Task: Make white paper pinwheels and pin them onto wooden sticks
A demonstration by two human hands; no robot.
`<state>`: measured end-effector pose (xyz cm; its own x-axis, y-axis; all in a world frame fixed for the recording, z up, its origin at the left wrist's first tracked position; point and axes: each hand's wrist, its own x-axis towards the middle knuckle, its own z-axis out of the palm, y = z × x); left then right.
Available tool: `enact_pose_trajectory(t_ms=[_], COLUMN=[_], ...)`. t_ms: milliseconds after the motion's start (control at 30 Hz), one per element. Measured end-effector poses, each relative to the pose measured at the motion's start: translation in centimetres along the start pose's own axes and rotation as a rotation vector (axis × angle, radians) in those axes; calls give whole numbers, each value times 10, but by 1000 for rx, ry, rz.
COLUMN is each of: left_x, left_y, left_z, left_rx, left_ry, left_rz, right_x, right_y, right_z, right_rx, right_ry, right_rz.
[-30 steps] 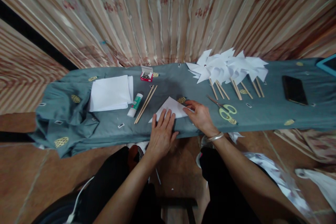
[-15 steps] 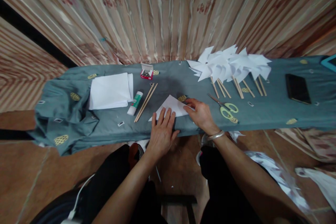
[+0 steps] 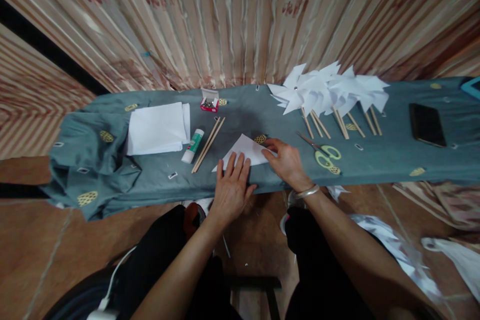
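Observation:
A white sheet of paper (image 3: 244, 147) folded into a triangle lies near the table's front edge, its peak pointing away from me. My left hand (image 3: 233, 185) lies flat over the paper's lower left part, fingers spread. At the right corner, my right hand (image 3: 283, 159), with a bracelet at the wrist, has that corner between thumb and curled fingers. Just left of the paper are wooden sticks (image 3: 208, 145) and a glue stick (image 3: 193, 146). Green-handled scissors (image 3: 325, 154) lie to the right of my right hand.
Several white paper pinwheels (image 3: 330, 87) on sticks lie overlapped at the back right. A dark phone (image 3: 426, 124) rests farther right. On the left are a stack of white paper (image 3: 155, 129) and a small open red box (image 3: 209, 103) of metal pins. A curtain (image 3: 240, 25) hangs behind the table.

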<state>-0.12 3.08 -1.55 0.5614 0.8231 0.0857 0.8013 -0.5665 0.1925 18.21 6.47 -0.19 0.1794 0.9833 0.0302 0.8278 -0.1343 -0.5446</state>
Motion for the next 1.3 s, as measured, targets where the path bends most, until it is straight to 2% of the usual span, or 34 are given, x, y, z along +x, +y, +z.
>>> enact_pose_trajectory(t_ms=[200, 367, 533, 767, 967, 1100, 1300], left_x=[0, 0, 1, 0, -4, -19, -49], left_y=[0, 1, 1, 1, -2, -13, -31], left_z=[0, 1, 2, 6, 3, -1, -5], left_rx=[17, 17, 33, 52, 40, 45, 89], left_ry=[-14, -12, -10, 14, 27, 45, 69], left_rz=[1, 3, 4, 14, 24, -6, -85], right_x=[-4, -13, -28, -30, -29, -28, -22], right_y=[-3, -3, -5, -7, 12, 35, 53], right_z=[-1, 3, 14, 29, 20, 9, 5], right_rx=[-156, -284, -257, -115, -98, -71, -4], right_ry=[7, 86, 131, 150, 183, 222, 253], right_rz=[-72, -249, -409, -304, -200, -148, -187])
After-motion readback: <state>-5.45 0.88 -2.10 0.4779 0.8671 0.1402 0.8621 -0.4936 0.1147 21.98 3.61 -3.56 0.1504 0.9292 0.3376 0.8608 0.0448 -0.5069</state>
